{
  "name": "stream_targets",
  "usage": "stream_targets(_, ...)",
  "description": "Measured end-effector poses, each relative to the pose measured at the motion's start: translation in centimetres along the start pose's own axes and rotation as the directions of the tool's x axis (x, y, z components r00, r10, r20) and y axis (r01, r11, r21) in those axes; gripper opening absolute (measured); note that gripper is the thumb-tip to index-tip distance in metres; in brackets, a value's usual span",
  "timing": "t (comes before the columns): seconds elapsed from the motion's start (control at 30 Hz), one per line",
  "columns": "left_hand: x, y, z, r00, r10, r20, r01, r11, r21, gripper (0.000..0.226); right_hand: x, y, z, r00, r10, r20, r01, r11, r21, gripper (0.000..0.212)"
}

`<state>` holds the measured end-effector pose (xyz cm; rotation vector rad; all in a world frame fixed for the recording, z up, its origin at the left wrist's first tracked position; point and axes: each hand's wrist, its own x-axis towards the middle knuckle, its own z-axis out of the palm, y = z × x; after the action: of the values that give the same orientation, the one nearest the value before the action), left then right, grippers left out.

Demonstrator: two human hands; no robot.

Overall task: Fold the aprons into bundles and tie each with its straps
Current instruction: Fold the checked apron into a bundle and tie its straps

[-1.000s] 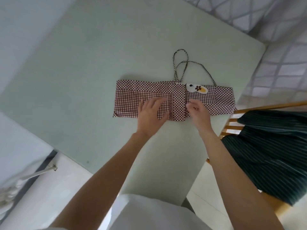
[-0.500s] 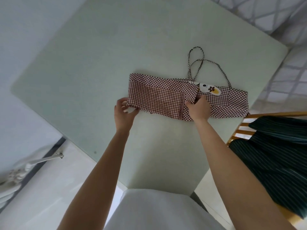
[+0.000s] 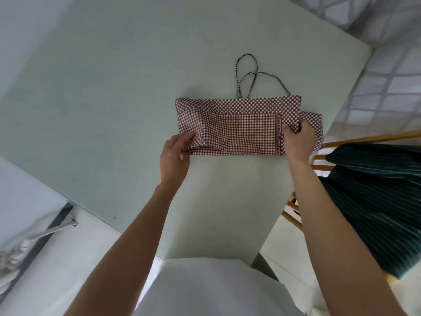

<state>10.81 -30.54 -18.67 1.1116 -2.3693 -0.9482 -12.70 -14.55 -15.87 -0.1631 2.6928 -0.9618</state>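
Observation:
A red-and-white checked apron (image 3: 237, 126) lies folded into a long band on the pale green table (image 3: 114, 99). Its thin straps (image 3: 247, 76) loop out over the table beyond the far edge. My left hand (image 3: 174, 156) pinches the band's near left corner, thumb under the cloth. My right hand (image 3: 297, 139) grips the cloth near the band's right end, beside a dark trim stripe. A checked flap (image 3: 313, 120) sticks out past my right hand. The duck patch seen earlier is hidden.
A dark green striped apron (image 3: 376, 197) hangs over a wooden chair (image 3: 364, 139) at the table's right edge. The table's right corner is close to my right hand. A white rack (image 3: 34, 236) stands on the floor at lower left.
The left part of the apron has been folded rightward over the patch, so the band is shorter. My left hand kept hold of its corner; my right hand shifted to the right end.

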Motion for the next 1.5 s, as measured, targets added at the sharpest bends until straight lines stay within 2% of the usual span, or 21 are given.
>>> stream_targets(0.07, 0.0, -0.6, 0.2, 0.982, 0.168, 0.089, -0.178, 0.977, 0.121, 0.050, 1.1, 2.1, -1.7, 0.996, 0.089, -0.032, -0.090, 0.995, -0.048, 0.037)
stream_targets(0.13, -0.1, -0.8, 0.3, 0.960, 0.231, 0.156, -0.258, 0.949, 0.183, 0.047, 1.7, 3.6, -2.8, 0.983, 0.181, -0.022, -0.181, 0.983, 0.022, 0.044)
stream_targets(0.27, 0.1, -0.9, 0.1, 0.956, 0.220, 0.195, -0.261, 0.941, 0.217, 0.047, 2.1, 4.7, -3.9, 0.974, 0.223, -0.030, -0.218, 0.970, 0.111, 0.038)
stream_targets(0.43, 0.2, 0.0, 0.5, 0.930, 0.269, 0.249, -0.327, 0.917, 0.227, 0.052, 2.6, 5.1, -4.4, 0.973, 0.160, -0.165, -0.156, 0.987, 0.039, 0.029)
stream_targets(0.57, 1.0, 0.6, 0.8, 0.915, 0.265, 0.304, -0.345, 0.904, 0.252, 0.051, 3.3, 6.0, -4.4, 0.975, 0.147, -0.166, -0.154, 0.988, -0.031, 0.025)
stream_targets(0.67, 1.2, 1.0, 0.6, 0.930, 0.202, 0.306, -0.277, 0.934, 0.227, 0.046, 3.8, 6.3, -4.4, 0.983, 0.040, -0.179, -0.056, 0.995, -0.086, 0.020)
stream_targets(0.73, 1.7, 1.1, 0.5, 0.966, 0.133, 0.221, -0.164, 0.978, 0.128, 0.040, 4.2, 6.5, -4.4, 0.985, -0.010, -0.173, -0.012, 0.992, -0.127, 0.019)
stream_targets(0.8, 2.6, 1.3, 0.5, 0.988, -0.010, 0.156, -0.004, 0.996, 0.090, 0.042, 4.5, 6.7, -4.3, 0.987, -0.022, -0.160, -0.003, 0.988, -0.152, 0.020)
stream_targets(0.9, 4.1, 2.3, 0.4, 0.957, -0.243, 0.157, 0.235, 0.970, 0.066, 0.046, 4.6, 6.6, -4.3, 0.989, -0.031, -0.146, 0.008, 0.988, -0.155, 0.021)
stream_targets(1.03, 5.3, 3.0, 0.0, 0.894, -0.385, 0.228, 0.399, 0.917, -0.018, 0.045, 4.2, 6.4, -4.0, 0.994, -0.024, -0.107, 0.016, 0.997, -0.079, 0.020)
stream_targets(1.1, 5.4, 2.7, -0.5, 0.869, -0.429, 0.246, 0.454, 0.889, -0.056, 0.043, 3.8, 6.4, -3.7, 0.994, -0.038, -0.099, 0.030, 0.996, -0.079, 0.019)
stream_targets(1.2, 5.1, 1.4, -2.3, 0.863, -0.472, 0.182, 0.492, 0.866, -0.088, 0.039, 2.7, 5.5, -2.7, 0.992, -0.114, -0.056, 0.107, 0.989, -0.106, 0.018)
stream_targets(1.37, 4.4, -2.7, -6.3, 0.832, -0.555, -0.003, 0.555, 0.832, 0.003, 0.030, -0.7, 2.6, 1.2, 0.965, -0.256, 0.048, 0.260, 0.959, -0.109, 0.015)
stream_targets(1.43, 4.1, -4.1, -7.6, 0.842, -0.539, -0.028, 0.539, 0.841, 0.043, 0.029, -1.8, 1.8, 2.2, 0.956, -0.291, 0.041, 0.294, 0.945, -0.141, 0.019)
stream_targets(1.5, 3.8, -4.6, -8.4, 0.856, -0.516, -0.024, 0.516, 0.854, 0.067, 0.029, -2.9, 1.3, 2.7, 0.920, -0.391, -0.001, 0.378, 0.891, -0.251, 0.024)
